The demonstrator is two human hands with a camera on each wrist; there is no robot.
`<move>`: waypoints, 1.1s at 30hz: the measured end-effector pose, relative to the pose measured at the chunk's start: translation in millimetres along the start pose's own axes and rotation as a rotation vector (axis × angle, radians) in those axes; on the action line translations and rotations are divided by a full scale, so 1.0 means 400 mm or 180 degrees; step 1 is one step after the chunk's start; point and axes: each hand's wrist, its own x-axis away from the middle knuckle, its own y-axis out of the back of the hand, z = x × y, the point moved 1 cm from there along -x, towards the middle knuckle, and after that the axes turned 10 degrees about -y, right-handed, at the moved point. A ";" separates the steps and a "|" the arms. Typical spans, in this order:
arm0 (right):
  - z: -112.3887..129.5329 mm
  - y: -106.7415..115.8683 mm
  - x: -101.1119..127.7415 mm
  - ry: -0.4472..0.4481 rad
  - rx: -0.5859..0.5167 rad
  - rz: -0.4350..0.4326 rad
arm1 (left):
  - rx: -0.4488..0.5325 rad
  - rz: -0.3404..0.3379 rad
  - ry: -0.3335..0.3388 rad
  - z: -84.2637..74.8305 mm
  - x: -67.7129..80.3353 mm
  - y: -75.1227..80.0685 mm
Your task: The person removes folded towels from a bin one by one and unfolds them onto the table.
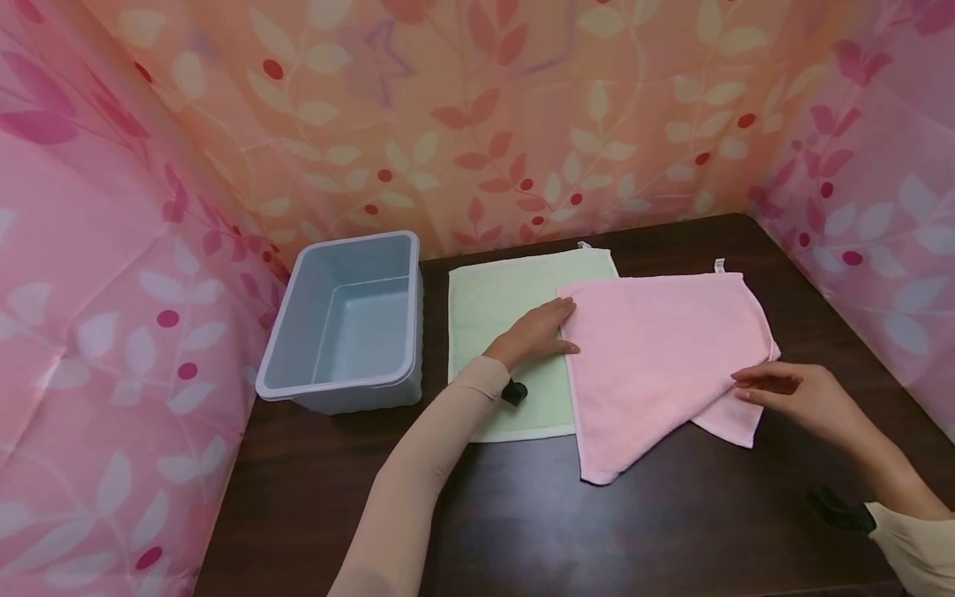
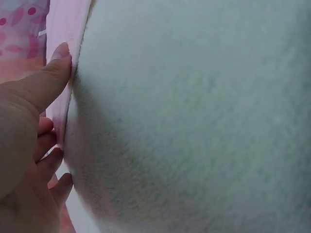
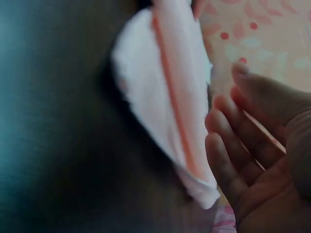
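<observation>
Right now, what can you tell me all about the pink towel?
The pink towel looks soft and fluffy, with a small white tag at its far edge. It lies on the dark table, folded over unevenly and partly overlapping the green towel. The left hand presses its left edge; the right hand touches its right corner.

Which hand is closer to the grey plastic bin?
Left. The left hand rests on the green towel, just right of the bin; the right hand is far across, beyond the pink towel.
</observation>
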 end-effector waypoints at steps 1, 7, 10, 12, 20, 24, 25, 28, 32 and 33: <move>-0.005 -0.010 0.006 0.0027 -0.0005 0.0065 | 0.0014 -0.0003 -0.0001 0.001 0.002 0.002; -0.030 -0.044 0.029 0.0352 0.0077 0.0171 | 0.0025 0.0037 0.0025 0.003 0.001 0.009; -0.043 -0.056 0.033 0.0593 0.0193 0.0156 | 0.0018 0.0061 0.0047 0.005 0.000 0.005; -0.048 -0.063 0.033 0.0749 0.0286 0.0138 | 0.0015 0.0067 0.0049 0.007 0.000 0.004; -0.044 -0.079 0.029 0.1362 0.0525 -0.0014 | -0.0025 0.0063 0.0032 0.014 0.005 0.004; -0.038 -0.070 0.025 0.1377 0.0783 -0.0223 | 0.0012 0.0075 0.0036 0.013 0.007 0.005; -0.038 -0.066 0.024 0.1325 0.0832 -0.0251 | 0.0027 0.0078 0.0038 0.013 0.007 0.005; -0.043 -0.043 0.024 0.1149 0.0896 -0.0264 | 0.0058 0.0077 0.0037 0.014 0.008 0.004; -0.058 0.004 0.025 0.0934 0.0845 -0.0158 | 0.0058 0.0052 0.0029 0.014 0.006 0.000; -0.063 0.017 0.025 0.0906 0.0861 -0.0136 | 0.0054 0.0048 0.0028 0.014 0.006 -0.001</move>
